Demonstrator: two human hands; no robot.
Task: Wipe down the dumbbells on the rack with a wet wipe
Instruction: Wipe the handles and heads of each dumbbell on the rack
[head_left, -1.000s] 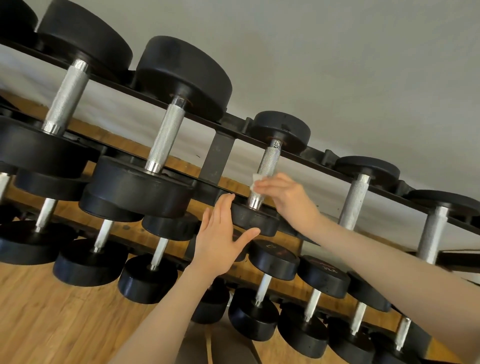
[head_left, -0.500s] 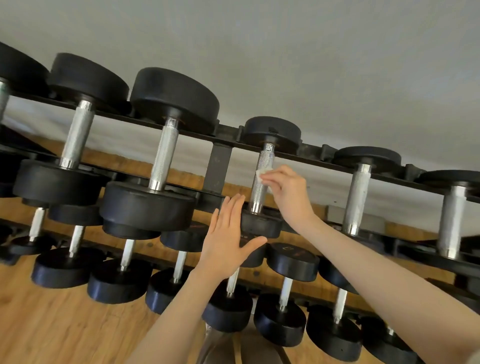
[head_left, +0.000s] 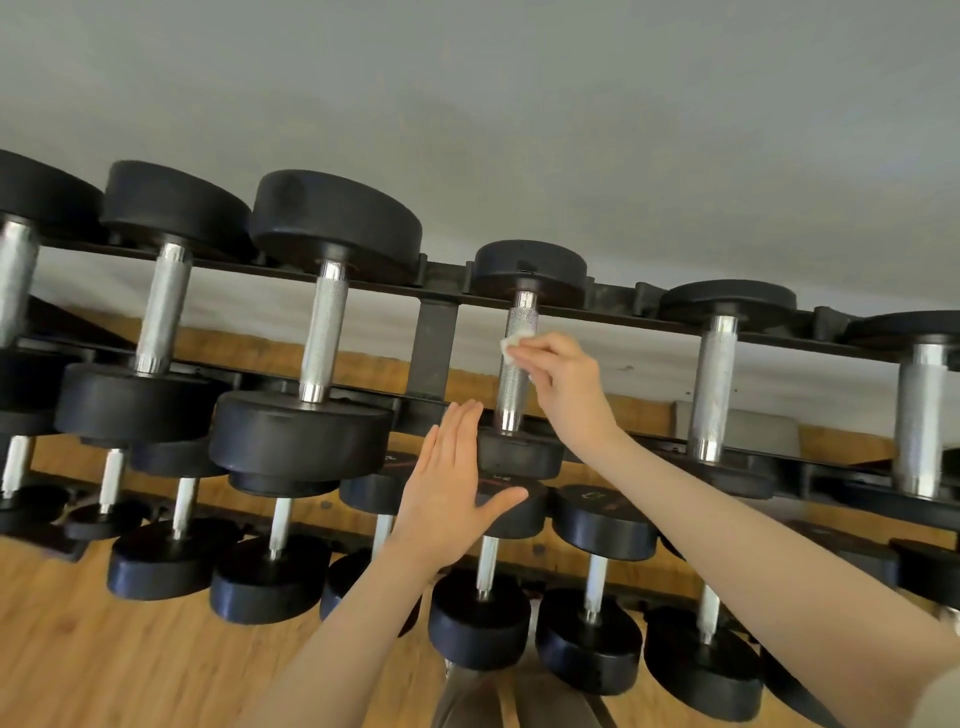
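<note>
Right hand (head_left: 563, 387): pinches wet wipe (head_left: 510, 347) against dumbbell handle (head_left: 514, 371).
Left hand (head_left: 451, 480): flat, unclenched, beside handle's near head.
Risk: small wipe likely slips on knurling; dumbbell may roll.

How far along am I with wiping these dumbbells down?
Nothing shows which dumbbells are already clean. In hand: your right hand pinches the wet wipe against the knurled handle of a top-row dumbbell, while your left hand rests flat by its front head. Left, probably: that dumbbell's heads and the lower rows.

Bare forearms, hands (head_left: 447, 483) unsleeved, ungloved
</note>
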